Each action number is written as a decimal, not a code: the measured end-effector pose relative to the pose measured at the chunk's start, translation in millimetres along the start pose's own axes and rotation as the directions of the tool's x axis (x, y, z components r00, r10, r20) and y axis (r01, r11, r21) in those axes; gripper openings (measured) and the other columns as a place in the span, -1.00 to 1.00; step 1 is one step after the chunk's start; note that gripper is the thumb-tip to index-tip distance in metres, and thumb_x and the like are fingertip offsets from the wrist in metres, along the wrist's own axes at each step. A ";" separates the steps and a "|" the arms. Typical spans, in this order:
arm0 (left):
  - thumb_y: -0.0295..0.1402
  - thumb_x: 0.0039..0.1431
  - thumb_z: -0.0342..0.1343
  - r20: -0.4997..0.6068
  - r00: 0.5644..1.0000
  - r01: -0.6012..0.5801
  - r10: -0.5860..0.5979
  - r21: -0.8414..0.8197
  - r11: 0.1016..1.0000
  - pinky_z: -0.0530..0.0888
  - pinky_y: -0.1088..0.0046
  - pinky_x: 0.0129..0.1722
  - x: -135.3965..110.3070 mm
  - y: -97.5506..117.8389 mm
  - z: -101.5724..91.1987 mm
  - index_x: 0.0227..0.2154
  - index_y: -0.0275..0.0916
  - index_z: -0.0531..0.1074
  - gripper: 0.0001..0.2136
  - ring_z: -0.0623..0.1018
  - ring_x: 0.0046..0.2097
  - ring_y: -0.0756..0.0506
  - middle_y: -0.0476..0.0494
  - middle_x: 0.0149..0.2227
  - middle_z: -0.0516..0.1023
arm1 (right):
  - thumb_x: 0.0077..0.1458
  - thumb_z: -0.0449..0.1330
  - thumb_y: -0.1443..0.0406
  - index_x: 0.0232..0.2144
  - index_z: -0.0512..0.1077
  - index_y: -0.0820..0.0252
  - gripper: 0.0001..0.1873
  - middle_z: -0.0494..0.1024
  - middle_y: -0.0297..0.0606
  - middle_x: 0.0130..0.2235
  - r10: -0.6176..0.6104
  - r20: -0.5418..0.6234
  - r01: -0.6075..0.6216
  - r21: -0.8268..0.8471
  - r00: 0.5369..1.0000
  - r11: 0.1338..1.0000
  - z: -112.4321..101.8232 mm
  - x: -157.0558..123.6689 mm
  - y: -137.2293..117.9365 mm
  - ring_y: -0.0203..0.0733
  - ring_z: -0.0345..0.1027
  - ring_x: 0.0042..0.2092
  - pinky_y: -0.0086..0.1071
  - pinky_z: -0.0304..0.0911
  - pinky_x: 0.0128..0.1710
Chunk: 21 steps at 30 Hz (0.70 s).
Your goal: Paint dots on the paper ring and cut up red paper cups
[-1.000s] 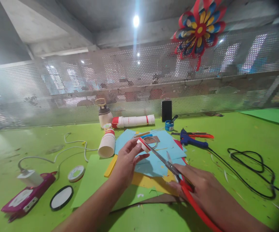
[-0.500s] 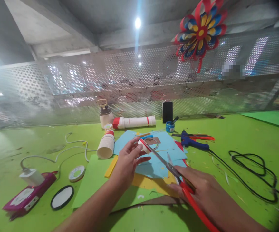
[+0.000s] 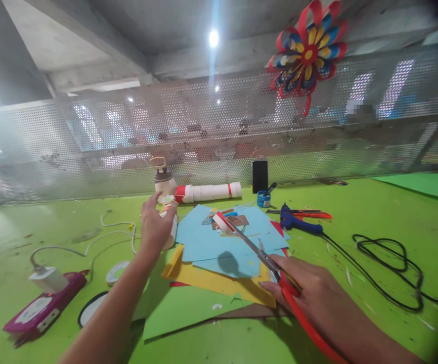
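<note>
My right hand point(image 3: 310, 285) grips a pair of scissors point(image 3: 270, 262) by the red handles, its blades pointing up and to the left. At the blade tips hangs a small white cup piece with a red stripe point(image 3: 222, 222), above the blue paper point(image 3: 200, 242). My left hand point(image 3: 154, 225) is over the stack of white paper cups point(image 3: 172, 233), fingers spread and thumb apart. It partly hides the stack, and I cannot tell whether it touches it. Behind lies a long row of nested cups point(image 3: 211, 192) with red bands.
A blue glue gun point(image 3: 298, 222) with a black cord lies right, beside orange-handled tools point(image 3: 319, 215). A blue jar point(image 3: 263, 199), black phone point(image 3: 260, 176) and bottle point(image 3: 165, 182) stand at the back. Left are a purple power strip point(image 3: 46, 308) and white tape roll point(image 3: 116, 272).
My left hand has let go of the striped cup piece and moved left to the cup stack. The piece stays at the scissors' tips. The right hand has barely moved.
</note>
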State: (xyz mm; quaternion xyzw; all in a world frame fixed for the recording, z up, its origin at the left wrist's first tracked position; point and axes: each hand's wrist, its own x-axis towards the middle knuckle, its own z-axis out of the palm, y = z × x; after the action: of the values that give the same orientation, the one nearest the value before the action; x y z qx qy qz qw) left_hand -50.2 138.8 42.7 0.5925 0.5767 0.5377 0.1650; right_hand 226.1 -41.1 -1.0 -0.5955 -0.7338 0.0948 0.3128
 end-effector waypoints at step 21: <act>-0.25 0.28 0.13 0.229 0.943 0.056 -0.241 0.604 0.795 0.53 0.12 -0.06 31.8 -43.3 -9.5 0.07 -0.25 0.37 -0.66 0.54 -0.02 -0.18 -0.23 0.05 0.47 | 0.26 0.11 0.08 -0.19 0.49 0.20 -0.67 0.60 -0.13 -0.26 0.032 -0.069 -0.029 0.040 0.997 0.999 -14.9 5.0 -8.4 0.00 0.45 -0.26 -0.20 0.31 -0.23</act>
State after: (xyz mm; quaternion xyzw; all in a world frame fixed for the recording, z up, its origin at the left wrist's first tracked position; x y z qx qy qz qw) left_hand -87.7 174.3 25.1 0.6397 0.7289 0.2230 0.0989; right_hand 227.3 -42.2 16.7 -0.6034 -0.7113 0.0930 0.3484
